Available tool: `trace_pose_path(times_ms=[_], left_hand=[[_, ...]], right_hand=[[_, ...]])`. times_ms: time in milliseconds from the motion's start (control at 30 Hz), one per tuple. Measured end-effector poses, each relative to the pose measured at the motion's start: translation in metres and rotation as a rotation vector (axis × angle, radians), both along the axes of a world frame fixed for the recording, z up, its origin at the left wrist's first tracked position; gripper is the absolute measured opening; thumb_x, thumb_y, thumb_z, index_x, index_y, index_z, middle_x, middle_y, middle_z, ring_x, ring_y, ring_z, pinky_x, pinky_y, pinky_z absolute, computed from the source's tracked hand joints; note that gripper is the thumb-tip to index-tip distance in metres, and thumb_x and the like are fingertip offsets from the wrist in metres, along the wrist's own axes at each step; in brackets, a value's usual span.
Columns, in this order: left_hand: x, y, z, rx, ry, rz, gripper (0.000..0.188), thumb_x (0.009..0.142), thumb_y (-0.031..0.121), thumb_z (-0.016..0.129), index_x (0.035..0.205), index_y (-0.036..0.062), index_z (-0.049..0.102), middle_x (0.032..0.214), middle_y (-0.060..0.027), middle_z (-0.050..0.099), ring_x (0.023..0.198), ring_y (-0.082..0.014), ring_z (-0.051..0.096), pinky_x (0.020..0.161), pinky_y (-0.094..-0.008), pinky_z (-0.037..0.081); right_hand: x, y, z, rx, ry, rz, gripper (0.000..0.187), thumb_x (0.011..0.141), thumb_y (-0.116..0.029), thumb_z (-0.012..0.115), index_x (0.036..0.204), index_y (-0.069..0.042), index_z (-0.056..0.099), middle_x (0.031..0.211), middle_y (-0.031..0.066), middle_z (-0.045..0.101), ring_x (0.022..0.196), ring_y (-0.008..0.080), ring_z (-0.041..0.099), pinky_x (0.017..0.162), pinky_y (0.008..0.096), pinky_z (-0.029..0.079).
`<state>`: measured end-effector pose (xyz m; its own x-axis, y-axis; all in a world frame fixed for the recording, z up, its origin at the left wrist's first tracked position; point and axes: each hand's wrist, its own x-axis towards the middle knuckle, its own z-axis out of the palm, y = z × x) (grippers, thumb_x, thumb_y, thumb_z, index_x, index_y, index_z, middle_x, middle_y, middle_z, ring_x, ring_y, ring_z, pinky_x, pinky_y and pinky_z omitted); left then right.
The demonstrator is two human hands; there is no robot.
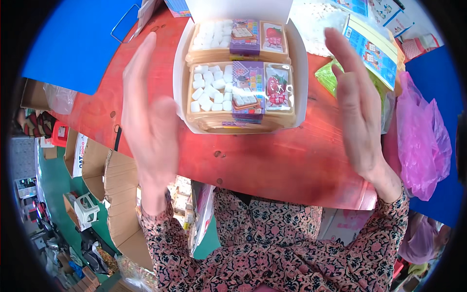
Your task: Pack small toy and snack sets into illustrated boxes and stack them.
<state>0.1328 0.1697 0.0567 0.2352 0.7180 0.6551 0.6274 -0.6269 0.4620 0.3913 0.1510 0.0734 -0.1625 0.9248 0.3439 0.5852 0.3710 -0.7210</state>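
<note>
A white open carton [301,82] stands on the red table between my hands, its lid raised at the far side. Two stacks of clear plastic packs fill it. The nearer top pack [209,92] shows white marshmallow-like cubes, a purple printed band and a red-printed sachet; the farther pack [214,34] looks alike. My left hand [148,117], slightly blurred, is held upright to the left of the carton, fingers stretched out, holding nothing. On the other side my right hand [357,100] is also stretched out and empty, apart from the carton.
The red wooden table [272,158] has blue panels [68,44] at its sides. At right are a green bag [327,77], blue printed sheets [374,53] and a hanging pink plastic bag [423,141]. Cardboard boxes [121,204] and a white stool [87,210] stand below left.
</note>
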Motion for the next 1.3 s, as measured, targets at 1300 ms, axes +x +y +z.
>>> trace_pose_path(times_ms=[1300], left_hand=[[0.024, 0.012, 0.025, -0.301, 0.817, -0.045, 0.072, 0.088, 0.04, 0.055, 0.133, -0.0116, 0.034, 0.142, -0.0285, 0.031, 0.135, -0.0393, 0.027, 0.111, -0.0504, 0.018]], right_hand=[[-0.028, 0.065, -0.012, 0.466, -0.73, 0.356, 0.032, 0.09, -0.025, 0.053, 0.106, 0.002, 0.058, 0.117, 0.0146, 0.055, 0.114, 0.0316, 0.051, 0.099, 0.0423, 0.036]])
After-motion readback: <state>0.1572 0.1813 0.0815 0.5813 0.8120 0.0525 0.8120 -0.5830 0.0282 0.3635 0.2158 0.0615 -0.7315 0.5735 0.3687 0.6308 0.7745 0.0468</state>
